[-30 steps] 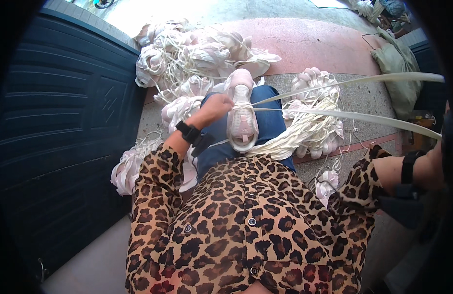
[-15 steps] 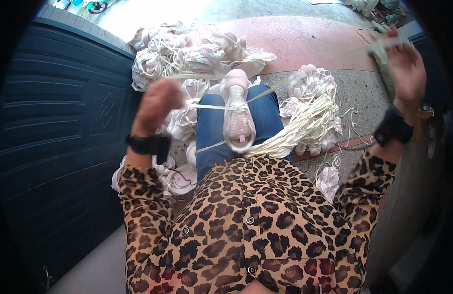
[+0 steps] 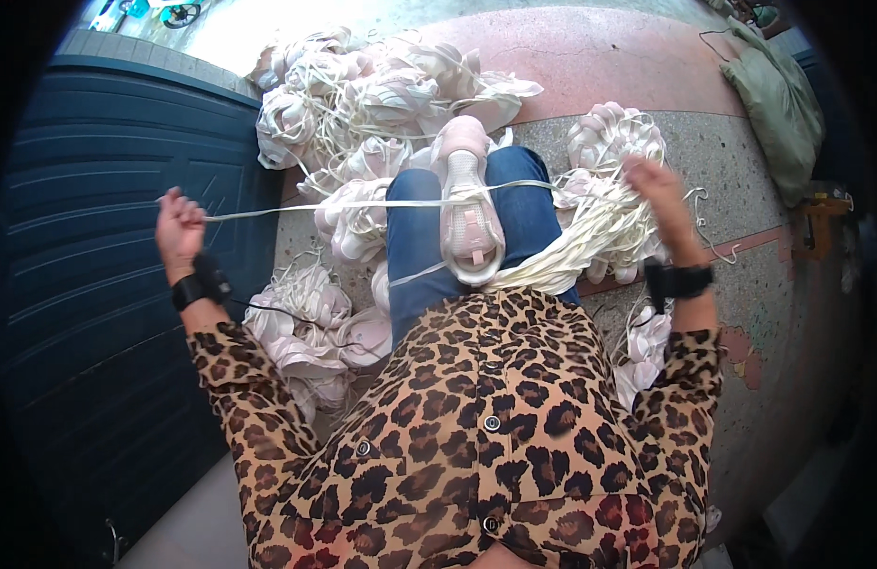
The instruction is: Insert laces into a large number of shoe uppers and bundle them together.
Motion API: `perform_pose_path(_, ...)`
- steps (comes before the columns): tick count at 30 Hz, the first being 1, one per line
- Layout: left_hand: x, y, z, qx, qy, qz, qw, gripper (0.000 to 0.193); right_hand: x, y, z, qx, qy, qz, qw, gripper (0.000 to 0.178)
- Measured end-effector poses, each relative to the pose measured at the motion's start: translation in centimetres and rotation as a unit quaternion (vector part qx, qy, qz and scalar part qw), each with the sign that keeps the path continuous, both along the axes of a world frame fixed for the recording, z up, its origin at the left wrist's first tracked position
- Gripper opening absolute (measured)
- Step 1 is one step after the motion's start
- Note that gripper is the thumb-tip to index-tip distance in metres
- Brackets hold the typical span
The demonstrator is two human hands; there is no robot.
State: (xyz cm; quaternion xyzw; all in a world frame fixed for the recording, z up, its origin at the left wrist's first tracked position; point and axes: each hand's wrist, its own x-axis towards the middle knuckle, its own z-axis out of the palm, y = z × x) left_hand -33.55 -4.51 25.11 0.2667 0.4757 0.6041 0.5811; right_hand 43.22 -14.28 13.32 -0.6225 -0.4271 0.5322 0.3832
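Observation:
Lengthwise between my thighs rests a pale pink and white sneaker point(image 3: 463, 169), its toe pointing away from me. A long white shoelace point(image 3: 296, 209) crosses it. My left hand point(image 3: 181, 228), out to the left in front of the dark door, is closed on one end and pulls that side straight. On the shoe's right the lace arcs loosely over my thigh. My right hand point(image 3: 658, 194) is beside a heap of pink and white shoes; motion smears its fingers, and whether they hold lace does not show. A thick bundle of cream laces point(image 3: 581, 242) lies across my right thigh.
More pale shoes with trailing laces are heaped ahead point(image 3: 391, 90), with another pile point(image 3: 301, 308) at my left. A dark blue panelled door point(image 3: 107, 209) closes off the left side. Farther right are a green sack point(image 3: 775, 114) and a small orange-brown stand point(image 3: 818, 223).
My left hand has swung outward to the left, drawing the lace out. My right hand has dropped inward from the upper right to beside the shoe heap.

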Motion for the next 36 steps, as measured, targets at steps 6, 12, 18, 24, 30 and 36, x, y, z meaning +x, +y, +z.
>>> perform_pose_path(6, 23.1, -3.6, -10.8, -0.171, 0.245, -0.305, 0.904, 0.046, -14.0, -1.2, -8.3, 0.108, -0.179, 0.187, 0.96, 0.026)
perform_pose_path(12, 32.3, -8.3, -17.1, -0.095, 0.354, -0.402, 0.839, 0.025, -17.0, -0.2, -8.6, 0.17, -0.334, 0.195, 0.906, 0.023)
perform_pose_path(18, 33.3, -8.6, -17.6, 0.105, 0.595, -0.294, 0.74, 0.017, -19.0, -0.2, -8.7, 0.239, -0.426, 0.231, 0.842, 0.013)
perform_pose_path(24, 34.2, -8.9, -18.2, 0.129, 0.657, -0.263, 0.694, 0.016, -19.2, -0.5, -8.6, 0.285, -0.453, 0.242, 0.809, 0.007)
perform_pose_path(30, 35.7, -8.2, -17.1, 0.178, 0.757, -0.31, 0.547, 0.01, -19.6, -1.6, -8.6, 0.273, -0.467, 0.167, 0.824, 0.016)
perform_pose_path(36, 35.4, -9.2, -15.7, 0.213, 0.771, -0.209, 0.563, 0.018, -19.0, -2.1, -6.2, 0.295, -0.494, 0.177, 0.799, 0.025)
